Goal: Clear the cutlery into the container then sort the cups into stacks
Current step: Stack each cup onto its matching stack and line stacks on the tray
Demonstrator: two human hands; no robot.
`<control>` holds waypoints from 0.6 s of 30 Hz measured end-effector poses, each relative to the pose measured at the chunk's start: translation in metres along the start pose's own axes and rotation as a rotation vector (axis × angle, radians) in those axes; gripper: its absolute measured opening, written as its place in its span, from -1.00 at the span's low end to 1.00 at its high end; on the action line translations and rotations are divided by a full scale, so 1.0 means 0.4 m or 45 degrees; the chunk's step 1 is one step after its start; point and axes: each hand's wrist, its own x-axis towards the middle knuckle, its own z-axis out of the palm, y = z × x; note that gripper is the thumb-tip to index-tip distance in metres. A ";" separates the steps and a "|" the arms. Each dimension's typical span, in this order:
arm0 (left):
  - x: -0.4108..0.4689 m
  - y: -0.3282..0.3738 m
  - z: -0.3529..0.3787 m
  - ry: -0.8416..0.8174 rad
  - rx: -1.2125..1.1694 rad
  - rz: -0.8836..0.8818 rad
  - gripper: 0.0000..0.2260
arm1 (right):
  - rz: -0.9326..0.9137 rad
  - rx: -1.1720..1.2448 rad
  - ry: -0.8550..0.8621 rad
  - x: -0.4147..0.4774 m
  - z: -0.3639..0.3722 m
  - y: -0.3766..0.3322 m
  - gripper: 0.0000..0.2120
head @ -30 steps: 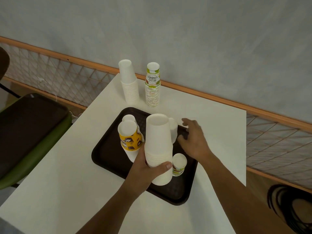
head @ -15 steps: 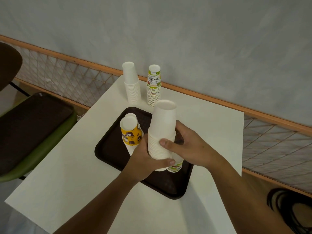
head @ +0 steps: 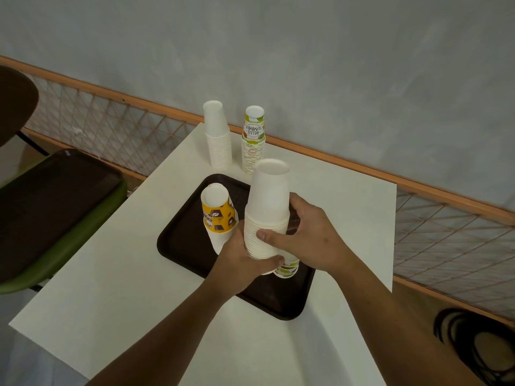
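Both my hands grip one upside-down stack of plain white cups (head: 268, 201) above the dark brown tray (head: 184, 246). My left hand (head: 245, 260) holds its lower end, and my right hand (head: 303, 235) wraps the rims from the right. On the tray stands a yellow printed cup (head: 218, 213) over white ones, left of the held stack. A green-and-white printed cup (head: 287, 268) shows just below my right hand. At the table's far edge stand a white cup stack (head: 218, 135) and a "Hello Summer" cup stack (head: 253, 140).
The white table (head: 125, 288) ends close on the left and right. A green chair with a brown tray on it (head: 50, 207) stands to the left. A mesh railing with an orange bar (head: 117, 126) and a grey wall lie behind.
My right hand came off the tray's far side and closed on the white stack. The stack rose and shifted right, with one more cup on top.
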 end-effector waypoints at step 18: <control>0.019 0.000 -0.016 -0.013 0.028 -0.042 -0.28 | -0.003 0.094 0.008 0.021 -0.026 -0.023 -0.25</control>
